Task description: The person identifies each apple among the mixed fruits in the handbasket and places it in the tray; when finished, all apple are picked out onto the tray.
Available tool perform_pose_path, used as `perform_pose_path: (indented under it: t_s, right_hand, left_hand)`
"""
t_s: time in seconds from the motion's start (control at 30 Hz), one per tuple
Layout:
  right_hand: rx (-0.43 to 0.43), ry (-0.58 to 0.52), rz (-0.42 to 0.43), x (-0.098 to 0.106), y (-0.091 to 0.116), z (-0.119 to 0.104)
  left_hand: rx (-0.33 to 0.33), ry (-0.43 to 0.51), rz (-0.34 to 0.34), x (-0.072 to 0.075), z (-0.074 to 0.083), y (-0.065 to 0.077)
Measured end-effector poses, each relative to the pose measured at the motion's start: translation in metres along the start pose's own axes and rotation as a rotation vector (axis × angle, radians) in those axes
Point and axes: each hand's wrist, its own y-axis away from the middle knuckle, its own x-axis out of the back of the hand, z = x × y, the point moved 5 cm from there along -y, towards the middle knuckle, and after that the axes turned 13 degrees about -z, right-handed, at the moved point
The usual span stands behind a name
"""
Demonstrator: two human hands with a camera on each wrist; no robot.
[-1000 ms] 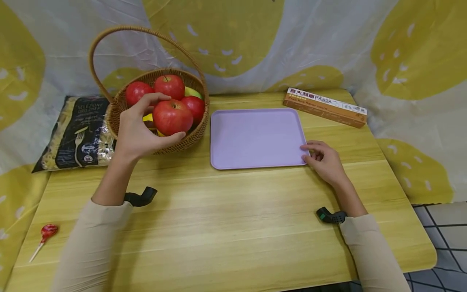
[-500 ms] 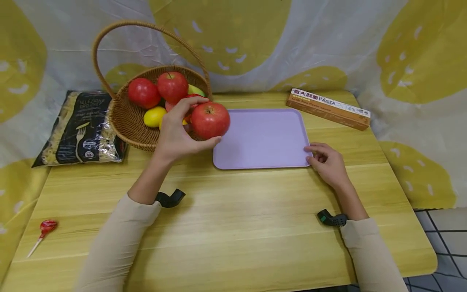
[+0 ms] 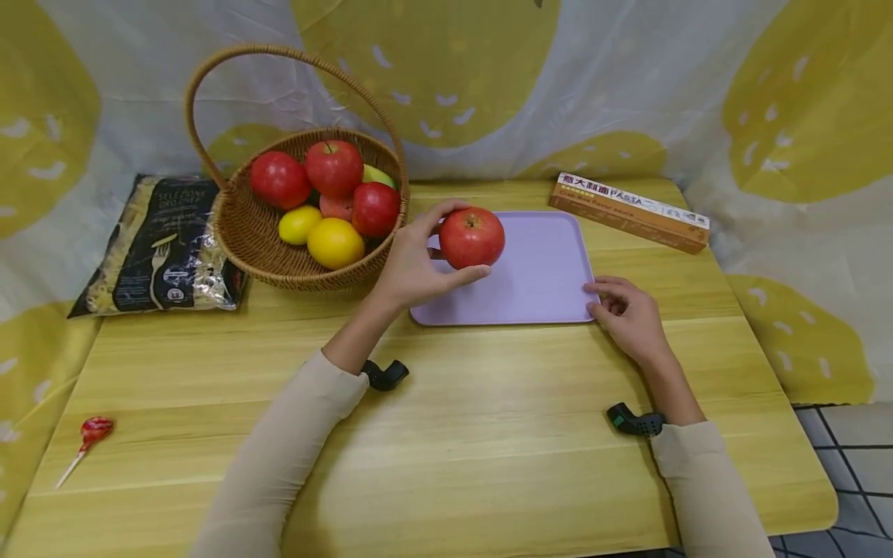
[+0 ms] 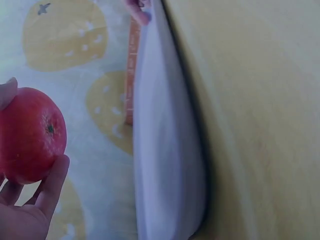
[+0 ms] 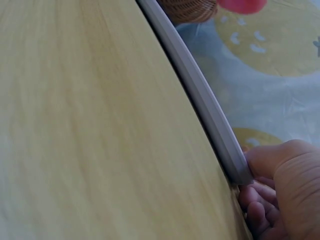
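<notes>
My left hand (image 3: pixel 413 260) grips a red apple (image 3: pixel 472 237) between thumb and fingers, holding it above the left part of the lilac tray (image 3: pixel 544 287). In the left wrist view the apple (image 4: pixel 31 135) shows its blossom end, with fingers round it. At the tray's right edge my right hand (image 3: pixel 631 318) pinches the rim near the front corner, its other fingers curled. Seen from the right wrist, the thumb lies against the tray rim (image 5: pixel 200 100). A wicker basket (image 3: pixel 293 279) left of the tray holds several fruits, among them red apples (image 3: pixel 334 168) and a lemon (image 3: pixel 300 225).
A bag of pasta (image 3: pixel 163 248) lies left of the basket. Behind the tray at the right is a pasta box (image 3: pixel 628 213). A red lollipop (image 3: pixel 91 434) rests near the table's left edge. The basket's tall handle (image 3: pixel 293 53) arches up before a patterned cloth (image 3: pixel 488 77).
My left hand has carried the apple rightward from the basket to above the tray, uncovering yellow fruits in the basket. The right hand stays at the tray's edge.
</notes>
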Motion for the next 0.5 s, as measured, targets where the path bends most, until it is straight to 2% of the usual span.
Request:
perform_pose_path:
  t_s: [0.13,0.23,0.5]
  right_hand:
    - [0.016,-0.007,-0.004,-0.002,0.0,0.0]
    - [0.014,-0.001,-0.006,-0.002,-0.001,-0.001]
    - [-0.006,0.012,-0.012,-0.001,0.0,0.001]
  left_hand:
    - [0.097,-0.091,-0.017,-0.011,-0.015,-0.008]
    - [0.146,-0.157,-0.018,-0.014,-0.023,-0.014]
    - [0.239,-0.158,0.035,-0.013,-0.044,-0.032]
